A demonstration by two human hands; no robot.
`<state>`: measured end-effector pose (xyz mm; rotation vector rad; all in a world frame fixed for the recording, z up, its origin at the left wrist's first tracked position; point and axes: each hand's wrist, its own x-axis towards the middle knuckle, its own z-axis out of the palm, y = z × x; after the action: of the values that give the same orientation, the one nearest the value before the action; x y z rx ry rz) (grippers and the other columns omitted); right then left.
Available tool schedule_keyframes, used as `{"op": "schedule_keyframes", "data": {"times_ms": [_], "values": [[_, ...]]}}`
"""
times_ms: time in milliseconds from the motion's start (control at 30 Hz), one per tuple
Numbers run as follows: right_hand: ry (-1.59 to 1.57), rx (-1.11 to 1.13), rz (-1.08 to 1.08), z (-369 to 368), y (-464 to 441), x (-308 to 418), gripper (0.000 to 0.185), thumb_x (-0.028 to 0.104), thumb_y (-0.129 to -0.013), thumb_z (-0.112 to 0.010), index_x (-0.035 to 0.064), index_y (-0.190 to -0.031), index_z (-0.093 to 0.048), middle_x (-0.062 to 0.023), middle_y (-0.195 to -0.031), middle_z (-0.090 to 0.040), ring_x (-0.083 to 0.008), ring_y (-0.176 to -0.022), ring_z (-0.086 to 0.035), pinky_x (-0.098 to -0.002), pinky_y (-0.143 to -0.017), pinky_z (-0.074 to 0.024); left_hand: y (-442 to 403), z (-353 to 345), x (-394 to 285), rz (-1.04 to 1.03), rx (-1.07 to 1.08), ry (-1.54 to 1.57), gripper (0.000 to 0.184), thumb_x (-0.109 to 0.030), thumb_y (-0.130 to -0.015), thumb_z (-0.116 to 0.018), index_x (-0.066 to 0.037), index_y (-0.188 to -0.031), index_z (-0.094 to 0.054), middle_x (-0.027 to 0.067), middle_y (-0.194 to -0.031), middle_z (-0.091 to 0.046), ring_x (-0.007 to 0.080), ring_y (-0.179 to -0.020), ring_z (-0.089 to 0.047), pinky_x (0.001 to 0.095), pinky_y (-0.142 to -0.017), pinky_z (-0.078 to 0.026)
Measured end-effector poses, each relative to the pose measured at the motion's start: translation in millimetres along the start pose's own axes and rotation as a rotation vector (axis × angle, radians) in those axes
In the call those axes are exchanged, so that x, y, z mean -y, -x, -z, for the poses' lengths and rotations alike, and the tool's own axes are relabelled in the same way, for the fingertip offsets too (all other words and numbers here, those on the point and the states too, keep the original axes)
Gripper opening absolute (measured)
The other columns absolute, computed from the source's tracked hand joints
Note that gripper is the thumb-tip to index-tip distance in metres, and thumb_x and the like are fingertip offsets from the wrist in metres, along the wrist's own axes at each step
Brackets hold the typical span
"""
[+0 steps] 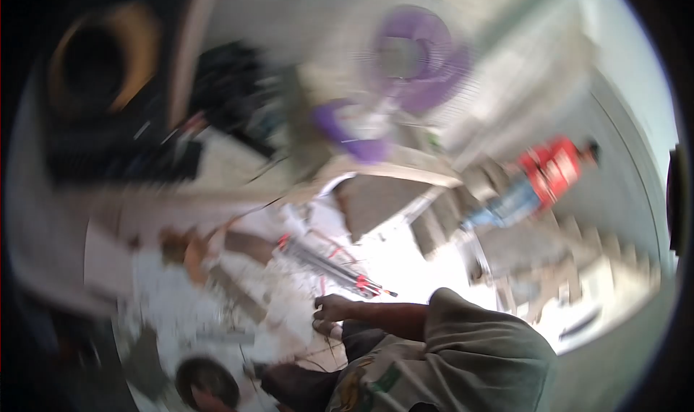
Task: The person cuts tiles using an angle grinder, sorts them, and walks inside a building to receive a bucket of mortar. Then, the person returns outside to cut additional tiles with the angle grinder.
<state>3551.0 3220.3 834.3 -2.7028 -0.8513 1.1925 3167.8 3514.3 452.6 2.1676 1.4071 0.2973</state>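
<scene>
My right hand (334,309) reaches out from a grey-green sleeve, low in the middle of the head view. Its fingers look loosely bent and apart, and I see nothing held in them. Just beneath it is a foot (328,329). Nearest to the hand, on the white floor (271,347), lies a long grey and black tool (325,266) with red ends; its kind is unclear. I cannot make out my left hand. A dark round pan (207,377) at the bottom left has a blurred reddish-brown shape in front of it.
A purple fan (416,58) stands behind a low wooden table or bench (390,170). To the right, a person in a red shirt (553,172) is by the stairs (611,246). Dark, blurred things (235,87) sit at upper left. A tan-orange shape (194,259) is on the left.
</scene>
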Motion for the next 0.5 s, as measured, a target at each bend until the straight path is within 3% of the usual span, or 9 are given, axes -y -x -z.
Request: {"op": "schedule_keyframes", "data": {"times_ms": [100,200,233,333,500], "values": [[-0.112,-0.105,-0.014,36.1,50.6,-17.2,0.046,0.041,-0.083,-0.061,0.0024,-0.109,-0.059,-0.0203,-0.102,-0.065,-0.0373,-0.099,-0.061,-0.0443,-0.085,-0.0476,-129.2,-28.7,-131.0,-0.373,0.017,0.096,0.051,-0.020,-0.088,-0.060,0.002,-0.132,-0.046,0.0169,-0.119,-0.059,0.0351,-0.114,-0.054,0.0445,-0.099,-0.040],[-0.240,-0.190,-0.096,40.7,81.1,-61.3,0.050,0.043,-0.081,-0.060,0.0032,-0.111,-0.058,-0.0213,-0.103,-0.065,-0.0381,-0.099,-0.060,-0.0453,-0.085,-0.0471,-58.3,-0.9,-187.4,-0.604,0.030,0.075,0.048,-0.021,-0.089,-0.059,0.002,-0.129,-0.048,0.0170,-0.116,-0.060,0.0354,-0.110,-0.055,0.0453,-0.096,-0.042],[-0.263,-0.224,-0.133,40.2,93.8,-84.1,0.049,0.042,-0.080,-0.059,0.0015,-0.108,-0.060,-0.0220,-0.104,-0.064,-0.0383,-0.102,-0.060,-0.0459,-0.087,-0.0467,38.2,11.4,-228.2,-0.672,0.038,0.058,0.047,-0.022,-0.089,-0.059,0.002,-0.128,-0.048,0.0170,-0.115,-0.060,0.0355,-0.109,-0.056,0.0456,-0.095,-0.042],[-0.349,-0.278,-0.286,12.9,105.8,-160.8,0.047,0.039,-0.079,-0.059,0.0003,-0.105,-0.062,-0.0226,-0.108,-0.063,-0.0379,-0.105,-0.059,-0.0457,-0.089,-0.0469,31.7,38.1,-252.1,-0.852,0.082,-0.002,0.044,-0.023,-0.089,-0.058,0.002,-0.125,-0.050,0.0170,-0.112,-0.060,0.0358,-0.105,-0.057,0.0464,-0.092,-0.044],[-0.502,-0.156,-0.571,-57.2,152.2,-279.4,0.041,0.033,-0.077,-0.058,0.0018,-0.103,-0.067,-0.0204,-0.112,-0.064,-0.0344,-0.107,-0.060,-0.0429,-0.089,-0.0486,17.5,63.5,-291.8,-1.067,0.141,-0.097,0.040,-0.025,-0.090,-0.057,0.001,-0.120,-0.053,0.0170,-0.107,-0.061,0.0362,-0.099,-0.059,0.0478,-0.087,-0.046]]}}
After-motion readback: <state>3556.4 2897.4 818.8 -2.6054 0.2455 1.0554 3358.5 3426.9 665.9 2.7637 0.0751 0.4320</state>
